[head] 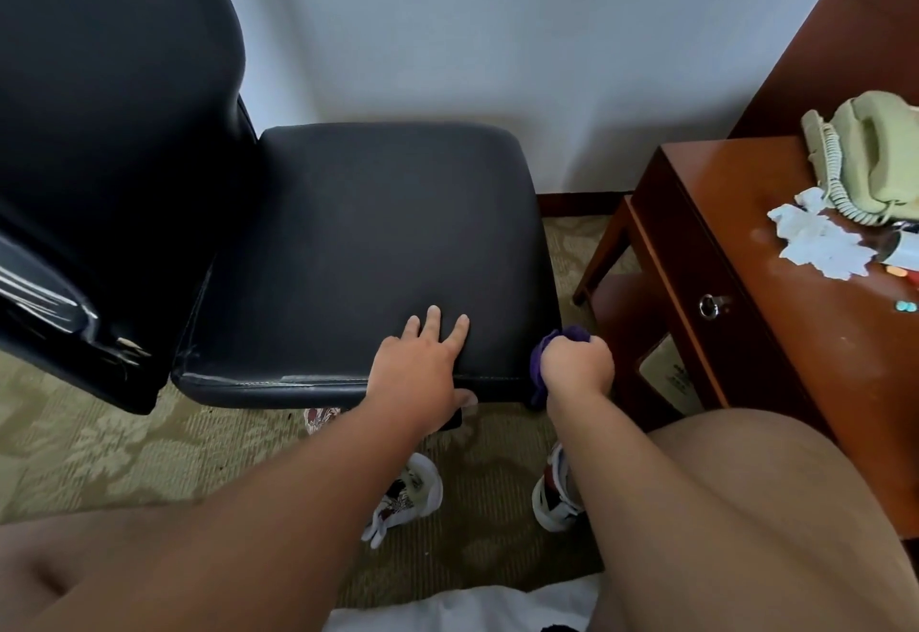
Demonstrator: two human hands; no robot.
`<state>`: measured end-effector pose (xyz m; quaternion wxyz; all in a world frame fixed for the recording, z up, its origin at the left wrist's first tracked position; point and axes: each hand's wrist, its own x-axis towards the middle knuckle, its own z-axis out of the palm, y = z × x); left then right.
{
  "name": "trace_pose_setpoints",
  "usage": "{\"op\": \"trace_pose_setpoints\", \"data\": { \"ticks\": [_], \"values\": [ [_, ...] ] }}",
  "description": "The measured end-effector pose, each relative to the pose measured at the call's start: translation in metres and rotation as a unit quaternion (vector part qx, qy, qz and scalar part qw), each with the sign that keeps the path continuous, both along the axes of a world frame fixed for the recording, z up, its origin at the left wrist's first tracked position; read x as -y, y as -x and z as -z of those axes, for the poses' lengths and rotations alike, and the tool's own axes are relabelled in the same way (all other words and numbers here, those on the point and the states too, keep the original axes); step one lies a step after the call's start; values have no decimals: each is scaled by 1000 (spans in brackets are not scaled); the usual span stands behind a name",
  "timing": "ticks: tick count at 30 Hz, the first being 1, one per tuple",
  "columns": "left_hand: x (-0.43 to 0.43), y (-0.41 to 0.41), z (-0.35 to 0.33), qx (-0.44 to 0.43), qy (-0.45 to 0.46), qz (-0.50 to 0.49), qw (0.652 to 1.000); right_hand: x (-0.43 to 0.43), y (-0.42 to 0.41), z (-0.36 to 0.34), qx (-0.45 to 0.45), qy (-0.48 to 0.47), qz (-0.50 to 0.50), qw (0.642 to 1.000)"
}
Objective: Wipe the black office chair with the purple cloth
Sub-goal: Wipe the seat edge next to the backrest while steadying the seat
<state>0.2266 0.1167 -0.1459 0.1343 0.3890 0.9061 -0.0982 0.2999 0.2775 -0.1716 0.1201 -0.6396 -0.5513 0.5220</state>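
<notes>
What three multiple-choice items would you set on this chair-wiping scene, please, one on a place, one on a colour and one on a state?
1. Where is the purple cloth?
A. On the backrest
B. At the right front corner of the seat
C. On the carpet

2. What colour is the telephone?
A. Red
B. Pale green
C. Black

3. How does the left hand lie?
A. Flat on the seat, fingers straight
B. Fisted round the cloth
C. Hanging clear of the chair

Answers:
1 B: the right hand grips the cloth beside that corner.
2 B: handset and coiled cord are pale green, on the wooden cabinet.
3 A: its fingers are spread on the seat near the front edge.
</notes>
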Motion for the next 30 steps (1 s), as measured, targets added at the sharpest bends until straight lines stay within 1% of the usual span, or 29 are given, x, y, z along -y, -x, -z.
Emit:
{"op": "trace_pose_setpoints", "data": {
  "ticks": [1, 2, 4, 5, 8, 9, 10, 13, 14, 15, 17, 18, 20, 22, 24, 26, 28, 30],
  "values": [
    [0, 0, 1, 0, 1, -2, 1000, 4, -1, -1, 31, -53, -41, 997],
    [-1, 0, 1, 1, 4, -4, 1000, 11, -2, -2, 66, -128, -100, 984],
    [-1, 0, 2, 2, 8, -5, 1000, 30, -3, -5, 83, -280, -216, 932],
    [0, 0, 3, 0, 6, -5, 1000, 39, -2, -8, 78, -327, -262, 905],
    [4, 0, 7, -10, -5, 2, 1000, 62, 3, -10, 71, -411, -391, 820],
    [6, 0, 7, -9, -9, 4, 1000, 64, 5, -9, 64, -422, -414, 804],
    [8, 0, 7, -7, -13, 5, 1000, 63, 6, -9, 54, -422, -426, 798],
    [13, 2, 5, 4, -19, 8, 1000, 51, 10, -8, 31, -413, -431, 802],
    [14, 2, 4, 9, -19, 7, 1000, 45, 14, -9, 37, -402, -414, 816],
    [15, 2, 3, 13, -18, 6, 1000, 38, 18, -9, 50, -381, -384, 840],
    [14, 1, 2, 16, -18, 4, 1000, 20, 25, -12, 85, -308, -308, 896],
    [14, 0, 2, 16, -18, 4, 1000, 10, 27, -12, 102, -267, -277, 917],
    [12, 0, 2, 15, -17, 2, 1000, -10, 28, -11, 124, -194, -235, 944],
    [12, 0, 1, 13, -10, 1, 1000, -20, 27, -9, 116, -150, -216, 958],
    [10, 0, 0, 13, 0, 1, 1000, -19, 26, -7, 94, -144, -213, 962],
    [8, 0, -1, 12, 13, 2, 1000, -10, 22, -8, 86, -182, -240, 950],
    [6, 2, -2, 13, 27, 2, 1000, 3, 17, -12, 85, -257, -295, 916],
    [3, 3, -3, 20, 35, 1, 999, 22, 13, -17, 78, -330, -360, 869]
  ]
}}
